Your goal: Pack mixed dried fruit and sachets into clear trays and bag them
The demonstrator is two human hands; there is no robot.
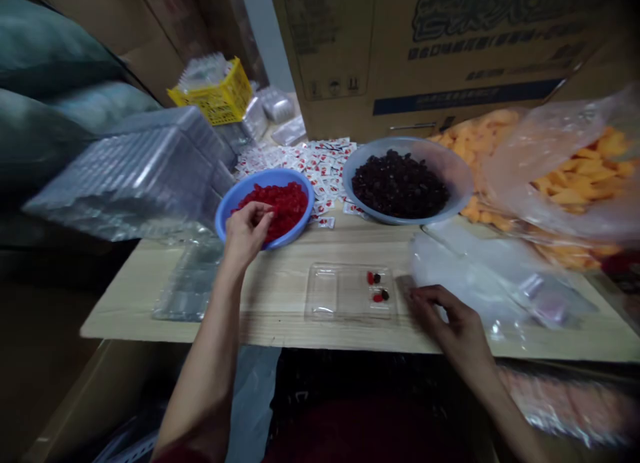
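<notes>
My left hand [246, 231] reaches into a blue bowl [235, 198] of red candied fruit [280, 204], fingers curled in a pinch over the pieces; what they hold is hidden. My right hand [445, 316] rests on the wooden board [280, 296] just right of a clear plastic tray [350, 293], fingers bent near its edge, nothing visibly in them. The tray holds two red pieces and two dark pieces [377, 286] in its right compartments. A grey-blue bowl [450, 166] of dark dried fruit [397, 183] stands behind the tray.
Stacks of clear trays [135, 176] stand at the left. Small white-and-red sachets [310, 160] lie between the bowls. Plastic bags of orange dried fruit [575, 176] are at the right, cardboard boxes [425, 43] behind, a yellow box [215, 93] at the back left.
</notes>
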